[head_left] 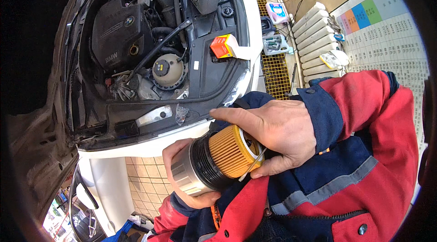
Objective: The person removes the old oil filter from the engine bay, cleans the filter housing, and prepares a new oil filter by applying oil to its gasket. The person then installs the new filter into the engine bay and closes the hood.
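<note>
My left hand (200, 200) is wrapped from below around a silver metal cup, apparently a filter socket (184, 171). A black ribbed filter cap (205, 167) sits in its mouth, and a yellow-orange pleated oil filter (227, 151) stands out of the cap, tilted up to the right. My right hand (280, 130) grips the filter's far end, thumb and fingers around the yellow rim. A thin, pale rod (248, 172) crosses that end beside my right fingers. Part of the filter's open end shows; the rest is behind my right hand.
Ahead lies a white car's engine bay with a black engine cover (114, 37) and a reservoir (168, 71). On its edge rest an orange-yellow box (221, 47) with white paper and a small clear bag (181, 114). To the right stand a radiator (314, 37) and yellow floor grating (275, 73).
</note>
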Demonstrator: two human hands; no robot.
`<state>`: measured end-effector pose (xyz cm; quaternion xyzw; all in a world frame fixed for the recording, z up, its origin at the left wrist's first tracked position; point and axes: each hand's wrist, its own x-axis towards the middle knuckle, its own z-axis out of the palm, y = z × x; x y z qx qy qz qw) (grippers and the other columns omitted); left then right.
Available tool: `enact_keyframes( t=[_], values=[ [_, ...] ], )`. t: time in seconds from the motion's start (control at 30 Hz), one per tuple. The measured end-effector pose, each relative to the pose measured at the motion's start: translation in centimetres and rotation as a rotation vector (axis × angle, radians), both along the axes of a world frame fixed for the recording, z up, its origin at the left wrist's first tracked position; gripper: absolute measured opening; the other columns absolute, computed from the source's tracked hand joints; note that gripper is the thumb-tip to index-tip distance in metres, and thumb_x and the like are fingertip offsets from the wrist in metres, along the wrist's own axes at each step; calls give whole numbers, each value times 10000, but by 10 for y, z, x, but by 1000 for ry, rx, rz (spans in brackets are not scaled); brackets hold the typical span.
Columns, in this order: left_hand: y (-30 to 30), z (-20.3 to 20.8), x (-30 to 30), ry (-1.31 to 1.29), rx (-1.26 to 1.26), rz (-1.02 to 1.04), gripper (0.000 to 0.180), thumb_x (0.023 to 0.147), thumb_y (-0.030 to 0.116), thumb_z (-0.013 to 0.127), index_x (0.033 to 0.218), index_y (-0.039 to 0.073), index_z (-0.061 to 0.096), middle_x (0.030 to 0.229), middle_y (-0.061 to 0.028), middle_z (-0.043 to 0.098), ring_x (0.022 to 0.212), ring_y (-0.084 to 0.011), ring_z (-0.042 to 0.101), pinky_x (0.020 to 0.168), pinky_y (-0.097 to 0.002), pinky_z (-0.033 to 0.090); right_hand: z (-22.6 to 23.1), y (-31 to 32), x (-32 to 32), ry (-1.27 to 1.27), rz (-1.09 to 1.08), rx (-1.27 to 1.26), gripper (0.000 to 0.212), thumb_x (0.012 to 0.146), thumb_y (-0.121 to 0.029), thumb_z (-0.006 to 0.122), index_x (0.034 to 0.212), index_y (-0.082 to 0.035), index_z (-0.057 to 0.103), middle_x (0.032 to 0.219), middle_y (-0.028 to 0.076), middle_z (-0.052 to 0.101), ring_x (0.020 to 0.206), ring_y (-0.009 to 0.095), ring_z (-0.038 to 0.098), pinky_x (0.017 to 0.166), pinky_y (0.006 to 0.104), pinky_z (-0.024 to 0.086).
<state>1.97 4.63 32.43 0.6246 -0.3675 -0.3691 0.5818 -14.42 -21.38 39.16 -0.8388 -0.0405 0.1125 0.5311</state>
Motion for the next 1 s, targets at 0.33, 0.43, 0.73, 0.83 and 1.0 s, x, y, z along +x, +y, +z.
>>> enact_keyframes(
  t=[0.33, 0.43, 0.73, 0.83, 1.0],
  values=[
    [11, -4, 11, -149, 41, -33, 1183, 561, 558, 958, 1392, -56, 382, 1254, -192, 578, 1133, -291, 621, 1015, -428, 480, -23, 7, 18, 24, 81, -10, 882, 895, -365, 810, 1464, 69, 295, 987, 270, 690, 875, 468, 710, 724, 482, 584],
    [12, -5, 10, -91, -5, 115, 1212, 567, 622, 958, 1394, -51, 381, 1257, -191, 579, 1144, -292, 621, 1017, -428, 482, -29, 13, 31, -36, 63, 42, 880, 910, -385, 799, 1476, 55, 288, 925, 254, 693, 844, 470, 705, 685, 470, 569],
    [-2, -72, 69, 1080, -665, 147, 1031, 774, 732, 771, 1516, 85, 465, 1364, -209, 548, 987, -286, 585, 718, -295, 569, -131, -29, 131, -4, -480, 694, 598, 1001, -493, 684, 1369, -24, 633, 829, 39, 630, 654, 105, 583, 479, 255, 438],
    [37, -83, 91, 1064, -834, 292, 1131, 653, 527, 954, 1476, -46, 430, 1367, -188, 438, 1022, -265, 532, 694, -299, 573, -204, -19, 156, -3, -612, 42, 323, 905, -296, 761, 1111, -46, 760, 1003, 178, 776, 898, 296, 762, 827, 407, 591],
    [91, -113, 88, 960, -810, 607, 1062, 647, 630, 897, 1416, 14, 502, 1205, -189, 479, 1002, -254, 510, 739, -316, 528, -298, 50, 165, 126, -267, -418, 471, 877, -317, 765, 1312, -169, 660, 1130, 190, 725, 1066, 394, 708, 891, 505, 575]
  ],
)
